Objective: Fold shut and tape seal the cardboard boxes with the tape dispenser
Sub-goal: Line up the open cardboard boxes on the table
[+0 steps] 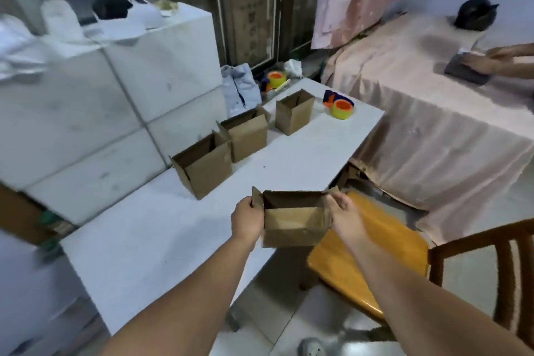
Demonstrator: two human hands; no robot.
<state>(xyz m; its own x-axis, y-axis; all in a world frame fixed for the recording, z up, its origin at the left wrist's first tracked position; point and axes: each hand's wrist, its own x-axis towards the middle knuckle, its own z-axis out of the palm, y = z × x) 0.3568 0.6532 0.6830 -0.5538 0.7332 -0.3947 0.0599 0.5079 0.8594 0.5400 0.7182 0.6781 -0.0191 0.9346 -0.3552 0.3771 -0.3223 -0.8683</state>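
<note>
I hold a small open cardboard box over the near right edge of the white table. My left hand grips its left side flap. My right hand pinches its right flap. The near flap is folded inward. Three more open boxes stand in a row on the table: a near one, a middle one and a far one. A blue tape dispenser with a yellow and orange roll lies at the table's far right corner.
A second tape roll lies beyond the table's far end beside a light blue shirt. White cabinets border the left. A yellow wooden chair stands to the right. Another person's hands work at the pink-covered table.
</note>
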